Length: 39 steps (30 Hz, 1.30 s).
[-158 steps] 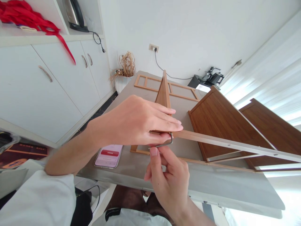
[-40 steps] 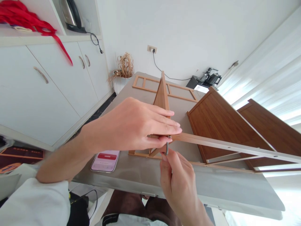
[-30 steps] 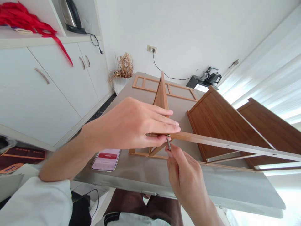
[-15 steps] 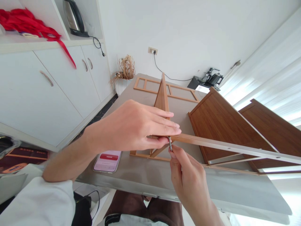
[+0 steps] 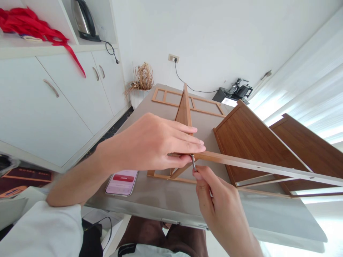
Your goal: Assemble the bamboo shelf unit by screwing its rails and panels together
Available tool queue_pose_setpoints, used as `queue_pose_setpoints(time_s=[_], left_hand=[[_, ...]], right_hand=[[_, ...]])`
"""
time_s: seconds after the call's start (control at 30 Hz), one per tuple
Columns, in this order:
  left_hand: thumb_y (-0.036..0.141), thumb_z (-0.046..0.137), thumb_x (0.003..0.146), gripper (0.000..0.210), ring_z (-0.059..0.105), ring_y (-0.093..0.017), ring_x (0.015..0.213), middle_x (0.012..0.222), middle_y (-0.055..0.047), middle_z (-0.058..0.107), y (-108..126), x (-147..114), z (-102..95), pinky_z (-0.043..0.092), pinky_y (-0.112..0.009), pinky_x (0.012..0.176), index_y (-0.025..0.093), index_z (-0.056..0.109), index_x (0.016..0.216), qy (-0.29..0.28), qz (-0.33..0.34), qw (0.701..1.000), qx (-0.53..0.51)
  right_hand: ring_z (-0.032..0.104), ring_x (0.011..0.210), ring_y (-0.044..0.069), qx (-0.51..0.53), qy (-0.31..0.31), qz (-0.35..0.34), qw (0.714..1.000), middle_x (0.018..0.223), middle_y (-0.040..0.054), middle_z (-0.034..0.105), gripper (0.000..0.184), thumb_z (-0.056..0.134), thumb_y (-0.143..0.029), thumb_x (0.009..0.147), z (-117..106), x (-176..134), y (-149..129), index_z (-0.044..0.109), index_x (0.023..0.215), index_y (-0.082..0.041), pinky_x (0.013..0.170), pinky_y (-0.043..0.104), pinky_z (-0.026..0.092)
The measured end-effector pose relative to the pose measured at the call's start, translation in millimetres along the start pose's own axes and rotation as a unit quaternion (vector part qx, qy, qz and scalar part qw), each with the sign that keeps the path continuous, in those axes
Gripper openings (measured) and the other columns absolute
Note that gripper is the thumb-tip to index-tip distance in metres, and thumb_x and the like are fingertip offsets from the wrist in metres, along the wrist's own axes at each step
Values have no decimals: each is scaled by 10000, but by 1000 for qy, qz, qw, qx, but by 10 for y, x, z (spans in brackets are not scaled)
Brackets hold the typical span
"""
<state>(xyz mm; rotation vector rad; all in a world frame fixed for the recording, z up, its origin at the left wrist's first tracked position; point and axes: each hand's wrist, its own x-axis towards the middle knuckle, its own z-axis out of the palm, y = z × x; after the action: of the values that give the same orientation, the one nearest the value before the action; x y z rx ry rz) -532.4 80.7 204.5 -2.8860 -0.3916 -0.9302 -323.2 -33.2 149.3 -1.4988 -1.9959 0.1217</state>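
My left hand lies across the corner of a wooden shelf frame, fingers straight over the top rail and thumb against its near side, bracing it. Pinched between the thumb and index finger of my right hand is a small metal hex key. Its upper end meets the frame's near side, right by my left thumb; the fastener there is hidden. A wooden panel runs away from that corner. Two broad brown wooden panels stand at the right of the frame.
A phone lies on the grey table left of the frame. A flat ladder-like wooden frame rests at the table's far side. Beyond it are a potted dry plant and a black appliance. White cabinets line the left.
The hex key has turned slightly, with my right hand shifting a little to the right and down. My left hand keeps its place on the frame. The whole view has drifted slightly.
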Motion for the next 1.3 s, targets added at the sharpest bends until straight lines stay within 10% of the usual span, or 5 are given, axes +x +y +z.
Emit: queue_pose_setpoints(time_s=[0.4, 1.3], left_hand=[[245, 562, 989, 225, 607, -160, 1269, 1139, 49, 761, -6, -5, 6, 524, -188, 894, 258, 732, 1136, 10, 2, 1000, -13], [244, 563, 986, 223, 606, -173, 1272, 1155, 43, 756, -13, -18, 21, 562, -218, 861, 260, 727, 1136, 14, 2, 1000, -28]], right_hand=[[456, 366, 61, 316, -39, 143, 937, 455, -87, 498, 269, 398, -364, 1031, 431, 12, -327, 538, 856, -216, 403, 134, 351], [518, 424, 56, 189, 99, 0, 977, 493, -85, 547, 173, 457, -157, 975, 607, 23, -229, 570, 852, -203, 517, 158, 417]])
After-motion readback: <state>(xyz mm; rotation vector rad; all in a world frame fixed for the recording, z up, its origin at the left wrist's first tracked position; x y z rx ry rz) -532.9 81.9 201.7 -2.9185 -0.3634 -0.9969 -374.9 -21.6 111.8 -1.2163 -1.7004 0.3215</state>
